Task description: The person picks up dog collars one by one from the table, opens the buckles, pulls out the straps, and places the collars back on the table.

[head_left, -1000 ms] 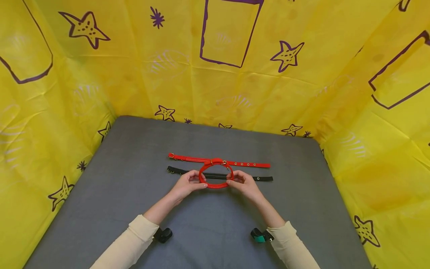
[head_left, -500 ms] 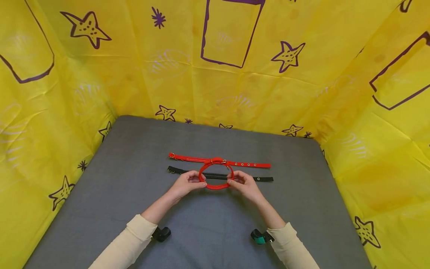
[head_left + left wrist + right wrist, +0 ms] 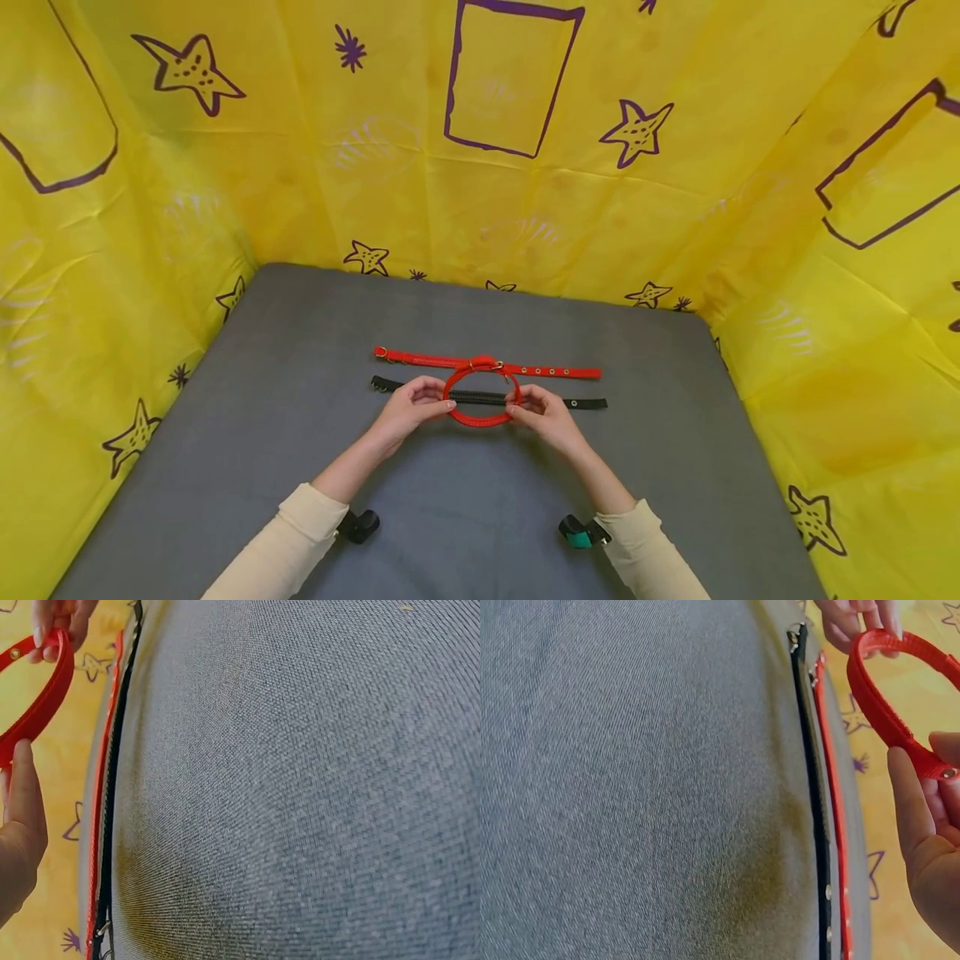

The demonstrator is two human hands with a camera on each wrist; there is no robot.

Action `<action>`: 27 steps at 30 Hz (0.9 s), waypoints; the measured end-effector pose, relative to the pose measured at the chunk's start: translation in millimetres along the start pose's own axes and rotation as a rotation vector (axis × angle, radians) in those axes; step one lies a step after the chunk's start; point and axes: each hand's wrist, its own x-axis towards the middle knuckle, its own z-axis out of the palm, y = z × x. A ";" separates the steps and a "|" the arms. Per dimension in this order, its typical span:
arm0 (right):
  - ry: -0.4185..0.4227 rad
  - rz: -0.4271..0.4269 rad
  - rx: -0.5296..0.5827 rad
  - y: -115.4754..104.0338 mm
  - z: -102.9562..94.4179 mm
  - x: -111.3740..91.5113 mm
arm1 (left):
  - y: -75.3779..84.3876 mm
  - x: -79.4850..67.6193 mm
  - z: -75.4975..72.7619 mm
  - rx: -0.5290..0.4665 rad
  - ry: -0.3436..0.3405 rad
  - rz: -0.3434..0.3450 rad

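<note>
A red pet collar (image 3: 481, 422), buckled into a loop, is held up between both hands. My left hand (image 3: 411, 406) pinches its left side, with the thumb in front; the left wrist view shows that thumb (image 3: 25, 776) against the red band. On the other side my right hand (image 3: 546, 417) pinches the loop between thumb and fingers. In the right wrist view a metal eyelet shows on the band (image 3: 874, 697) near that hand. Behind the loop, a black collar (image 3: 588, 404) lies stretched out flat, partly hidden by the hands. Farther back lies a second red collar (image 3: 431, 361), also straight.
Grey cloth (image 3: 480, 517) covers the table. Yellow fabric walls (image 3: 420, 192) with purple starfish drawings rise at the back and both sides. Black straps with camera mounts (image 3: 360, 527) sit at the wrists below rolled cream sleeves (image 3: 315, 517).
The left thumb has shifted slightly toward the outer left edge of the loop. The head view has tilted a little. Both flat collars stay where they were.
</note>
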 end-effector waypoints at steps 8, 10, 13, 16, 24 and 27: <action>-0.018 -0.044 -0.118 -28.6 1.0 -9.8 | -2.7 1.2 -2.0 0.023 -0.016 0.029; -0.022 -0.051 -0.133 -31.6 -0.1 -10.4 | -2.1 1.8 -3.0 0.025 -0.024 0.028; -0.021 -0.070 -0.152 -35.3 -0.8 -11.0 | -1.2 1.6 -4.2 0.032 -0.031 0.029; -0.019 -0.073 -0.164 -36.3 -0.8 -10.3 | -0.9 0.0 -4.8 0.033 -0.027 0.023; -0.002 -0.068 -0.177 -38.2 2.6 -9.5 | 0.4 -5.0 -6.9 0.034 -0.023 0.028; 0.009 -0.070 -0.180 -37.7 4.2 -10.9 | 0.5 -6.3 -7.4 0.053 -0.026 0.024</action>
